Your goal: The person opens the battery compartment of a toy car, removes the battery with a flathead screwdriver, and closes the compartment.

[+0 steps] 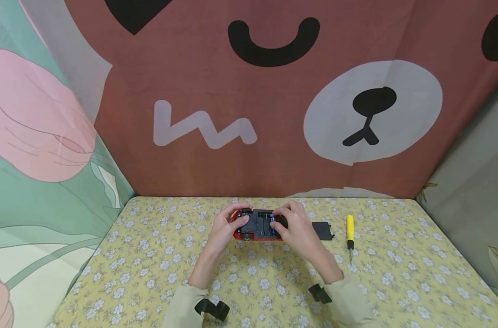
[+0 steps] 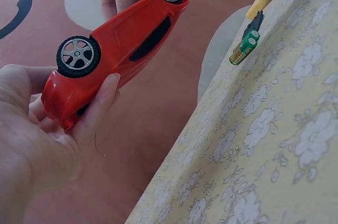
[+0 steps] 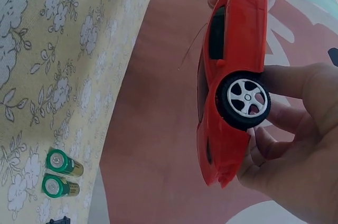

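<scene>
A red toy car [image 1: 253, 225] is held with its black underside up, above the table. My left hand [image 1: 228, 223] grips one end, thumb on the underside; in the left wrist view its fingers [image 2: 100, 97] lie along the red body. Between two wheels, the battery compartment [image 1: 264, 223] is uncovered, with a blue battery [image 1: 272, 219] in it. My right hand [image 1: 296, 225] pinches at that battery with thumb and forefinger, partly covering the compartment. The right wrist view has the right hand [image 3: 296, 123] at the underside, beside a wheel [image 3: 245, 100]; the battery is hidden there.
Two green batteries [image 3: 63, 174] lie side by side on the flowered tablecloth [image 1: 150, 273]. A black cover [image 1: 322, 231] lies right of the right hand. Farther right is a yellow-handled screwdriver [image 1: 350, 232]. A printed curtain [image 1: 191, 173] hangs behind the table.
</scene>
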Available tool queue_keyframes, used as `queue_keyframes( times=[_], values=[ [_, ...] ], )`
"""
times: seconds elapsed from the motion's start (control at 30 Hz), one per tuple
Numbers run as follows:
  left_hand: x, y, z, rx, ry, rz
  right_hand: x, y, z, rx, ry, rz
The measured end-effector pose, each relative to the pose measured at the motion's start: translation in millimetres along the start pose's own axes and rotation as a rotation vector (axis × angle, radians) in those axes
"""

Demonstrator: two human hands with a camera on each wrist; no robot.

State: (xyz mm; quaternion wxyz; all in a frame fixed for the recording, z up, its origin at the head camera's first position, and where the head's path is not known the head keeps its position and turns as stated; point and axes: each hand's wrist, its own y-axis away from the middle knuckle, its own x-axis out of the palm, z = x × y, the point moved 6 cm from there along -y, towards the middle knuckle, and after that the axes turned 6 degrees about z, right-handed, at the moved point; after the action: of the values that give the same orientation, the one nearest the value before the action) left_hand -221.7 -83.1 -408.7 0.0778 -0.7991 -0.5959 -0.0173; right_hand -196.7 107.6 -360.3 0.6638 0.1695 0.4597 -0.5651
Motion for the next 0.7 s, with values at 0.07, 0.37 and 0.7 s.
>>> queue_keyframes(
  times=[0.07,0.37,0.7],
  values=[
    [0.2,0.1,0.6,-0.001,-0.005,0.002,1.0,0.3,-1.0,0.001,0.0,0.0],
    [0.7,-0.4,1.9,-0.005,-0.012,0.013,3.3,0.2,-3.4,0.01,-0.041,0.005],
    [-1.6,0.6,0.9,-0.006,-0.02,-0.016,1.4,0.9,-1.8,0.049,-0.152,0.012]
  ],
)
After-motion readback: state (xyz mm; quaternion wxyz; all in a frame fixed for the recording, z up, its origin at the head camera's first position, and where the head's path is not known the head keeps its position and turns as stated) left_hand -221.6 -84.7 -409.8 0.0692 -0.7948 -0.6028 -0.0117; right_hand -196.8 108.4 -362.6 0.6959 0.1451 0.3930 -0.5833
